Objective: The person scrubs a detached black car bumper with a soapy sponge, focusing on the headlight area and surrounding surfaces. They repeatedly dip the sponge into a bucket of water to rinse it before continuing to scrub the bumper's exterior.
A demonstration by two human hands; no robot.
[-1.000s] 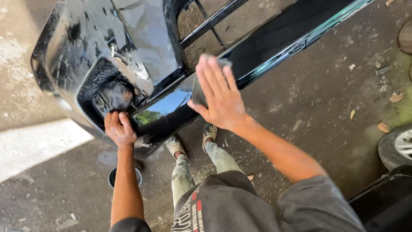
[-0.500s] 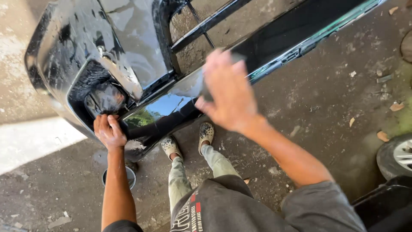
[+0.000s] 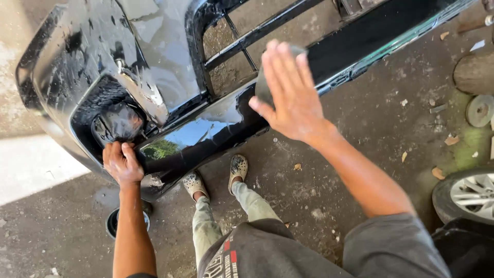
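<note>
- Bumper [image 3: 154,67]: glossy black, wet and reflective, with an open grille; it fills the upper frame from left edge to upper right, tilted above the concrete floor [image 3: 360,134].
- Wheel [image 3: 471,193]: silver rim, right edge, well apart from the bumper.
- Right hand [image 3: 288,92]: centre top, fingers spread flat, pressing a dark pad [image 3: 262,85] onto the bumper's lower strip.
- Left hand [image 3: 122,163]: lower left, fingers curled over the bumper's bottom edge beside the fog-lamp recess [image 3: 116,123].
- Shoes [image 3: 216,175]: spotted, below the bumper.
- Bowl [image 3: 114,222]: dark, on the floor behind the left forearm.
</note>
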